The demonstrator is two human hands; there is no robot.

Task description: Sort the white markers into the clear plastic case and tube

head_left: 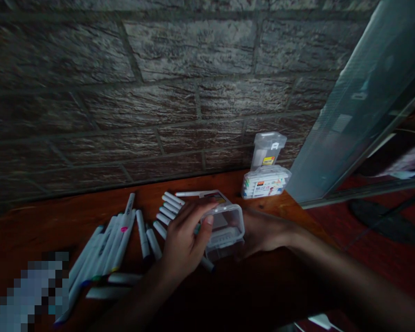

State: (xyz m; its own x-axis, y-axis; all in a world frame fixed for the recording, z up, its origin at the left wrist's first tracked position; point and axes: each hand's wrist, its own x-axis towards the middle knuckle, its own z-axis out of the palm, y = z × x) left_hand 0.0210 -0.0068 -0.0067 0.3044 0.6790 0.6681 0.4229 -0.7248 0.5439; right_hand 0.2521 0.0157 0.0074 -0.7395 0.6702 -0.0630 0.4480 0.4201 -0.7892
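A clear plastic marker case (pixel 224 230) is tilted between my two hands, with its open end facing me. My left hand (pixel 186 235) grips its left side, the thumb at the rim and the fingers over the top. My right hand (pixel 259 230) holds the case from the right, its fingers partly hidden behind the plastic. White markers (pixel 168 210) with coloured ends lie just left of the case, partly covered by my left hand. A larger group of white markers (pixel 112 244) is spread on the wooden table (pixel 31 216) farther left. The inside of the case shows no markers that I can make out.
Near the wall stand a tall clear plastic container (pixel 267 150) and a filled, labelled marker case (pixel 266 182). A brick-patterned wall (pixel 159 101) closes off the back. A greyish panel (pixel 342 101) rises beyond the table's right edge. The lower left is pixelated.
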